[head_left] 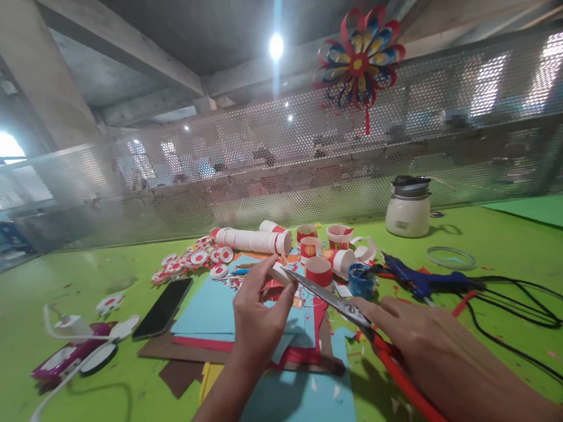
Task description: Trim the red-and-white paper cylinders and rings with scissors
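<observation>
My left hand (259, 305) is closed, with thumb and fingers around a small white and red piece of paper cup (279, 275), partly hidden by the fingers. In my right hand (421, 337) is a pair of scissors (336, 303) with red handles. Its blades point left and their tip meets the cup piece; the blades look nearly closed. Beneath my left hand lie stacked light blue paper sheets (204, 313) strewn with scraps. Just beyond stand several red and white paper cups (319, 271).
Stacked white cups (249, 239) lie behind cut red-and-white discs (199, 257). A phone (163, 308) and purple device (72, 354) sit left. To the right are a blue jar (361, 281), a blue glue gun (420, 282) with black cable, a tape ring (450, 258) and a beige pot (408, 213).
</observation>
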`<state>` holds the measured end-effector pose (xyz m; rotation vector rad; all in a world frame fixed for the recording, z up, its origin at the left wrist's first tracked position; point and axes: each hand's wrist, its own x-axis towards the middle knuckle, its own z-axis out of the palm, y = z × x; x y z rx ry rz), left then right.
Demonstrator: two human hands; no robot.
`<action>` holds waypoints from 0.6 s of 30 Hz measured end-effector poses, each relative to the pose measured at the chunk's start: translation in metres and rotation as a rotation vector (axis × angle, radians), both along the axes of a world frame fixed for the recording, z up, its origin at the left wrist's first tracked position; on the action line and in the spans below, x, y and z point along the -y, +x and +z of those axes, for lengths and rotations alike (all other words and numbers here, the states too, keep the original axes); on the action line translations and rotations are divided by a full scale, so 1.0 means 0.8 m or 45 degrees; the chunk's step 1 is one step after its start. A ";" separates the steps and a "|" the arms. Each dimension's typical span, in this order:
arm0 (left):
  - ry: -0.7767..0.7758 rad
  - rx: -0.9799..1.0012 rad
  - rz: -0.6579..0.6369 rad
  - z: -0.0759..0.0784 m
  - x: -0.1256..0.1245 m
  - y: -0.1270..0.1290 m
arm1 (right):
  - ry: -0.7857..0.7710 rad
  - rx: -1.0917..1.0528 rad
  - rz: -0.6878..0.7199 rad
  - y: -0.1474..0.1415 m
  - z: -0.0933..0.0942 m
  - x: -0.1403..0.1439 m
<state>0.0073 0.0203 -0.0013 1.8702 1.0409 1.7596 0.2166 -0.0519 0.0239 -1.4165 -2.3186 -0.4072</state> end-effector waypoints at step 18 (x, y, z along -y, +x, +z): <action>0.029 -0.106 0.074 -0.001 -0.001 -0.001 | -0.089 -0.079 0.029 0.001 0.000 0.003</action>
